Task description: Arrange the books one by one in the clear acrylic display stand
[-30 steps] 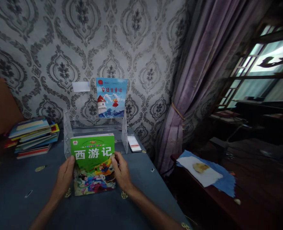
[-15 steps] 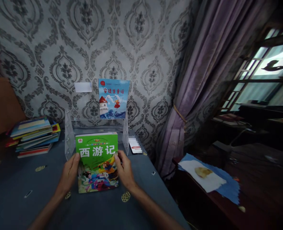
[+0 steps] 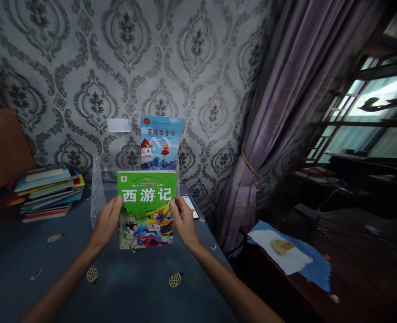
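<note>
Between my two hands is a green book [image 3: 147, 211] with white Chinese characters and colourful figures on its cover, held upright above the table. My left hand [image 3: 107, 224] grips its left edge, thumb on the front. At the right edge my right hand [image 3: 185, 220] grips it the same way. The fingers behind the cover are hidden. Behind the green book stands a clear plastic rack [image 3: 98, 190], partly covered by it. A blue book [image 3: 161, 143] with a red-roofed tower on its cover stands upright at the rack's upper right.
A stack of books [image 3: 49, 190] lies at the left of the dark blue tablecloth [image 3: 131, 291]. A phone [image 3: 191, 207] lies by the rack's right side. A white label [image 3: 118, 125] is on the wall. Right of the table are a purple curtain [image 3: 252, 148] and a cloth [image 3: 314, 269].
Both hands have raised the green book and moved it a little to the right, towards the rack. It now covers more of the rack and part of the phone.
</note>
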A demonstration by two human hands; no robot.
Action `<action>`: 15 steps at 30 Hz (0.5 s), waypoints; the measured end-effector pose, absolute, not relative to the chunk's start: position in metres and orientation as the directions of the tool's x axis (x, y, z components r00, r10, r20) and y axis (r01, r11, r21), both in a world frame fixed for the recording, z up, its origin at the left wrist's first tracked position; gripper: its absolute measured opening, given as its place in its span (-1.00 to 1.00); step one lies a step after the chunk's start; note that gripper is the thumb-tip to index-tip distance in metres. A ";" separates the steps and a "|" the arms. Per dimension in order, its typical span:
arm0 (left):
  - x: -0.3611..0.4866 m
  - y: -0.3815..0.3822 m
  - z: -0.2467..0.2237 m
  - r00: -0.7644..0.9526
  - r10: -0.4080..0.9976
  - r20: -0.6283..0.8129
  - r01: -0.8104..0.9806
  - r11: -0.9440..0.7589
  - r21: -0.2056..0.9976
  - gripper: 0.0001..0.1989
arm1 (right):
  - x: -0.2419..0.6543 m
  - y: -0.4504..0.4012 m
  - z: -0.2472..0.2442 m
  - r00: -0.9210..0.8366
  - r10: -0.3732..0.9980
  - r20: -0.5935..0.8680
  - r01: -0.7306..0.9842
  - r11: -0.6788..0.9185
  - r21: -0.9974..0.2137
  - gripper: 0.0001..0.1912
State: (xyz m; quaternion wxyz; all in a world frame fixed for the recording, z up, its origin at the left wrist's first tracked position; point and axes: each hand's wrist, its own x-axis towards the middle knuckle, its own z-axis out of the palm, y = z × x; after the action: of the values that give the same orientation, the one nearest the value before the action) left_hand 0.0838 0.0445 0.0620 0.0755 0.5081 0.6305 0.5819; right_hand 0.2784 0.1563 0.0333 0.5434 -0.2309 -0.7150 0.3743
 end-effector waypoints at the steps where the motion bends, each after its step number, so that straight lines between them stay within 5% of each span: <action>1: 0.085 0.043 0.056 -0.471 0.733 0.491 0.547 -0.194 0.814 -0.36 | 0.280 0.154 0.028 -0.311 0.740 0.596 -0.071 0.607 -0.791 -0.68; 8: 0.082 0.055 0.069 -0.436 0.743 0.508 0.598 -0.182 0.780 -0.37 | 0.284 0.168 0.035 -0.315 0.716 0.623 0.000 0.657 -0.754 -0.69; 15: 0.064 0.111 0.158 -0.287 0.511 0.810 0.812 -0.320 0.489 -0.54 | 0.273 0.233 0.132 -0.256 0.517 0.817 0.009 0.846 -0.533 -0.62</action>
State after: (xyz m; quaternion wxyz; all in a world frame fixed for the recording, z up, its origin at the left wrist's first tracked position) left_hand 0.0640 0.1108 0.1581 -0.1327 0.5821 0.5679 0.5665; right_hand 0.2731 0.2334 0.1324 0.5851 -0.1726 -0.7620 0.2171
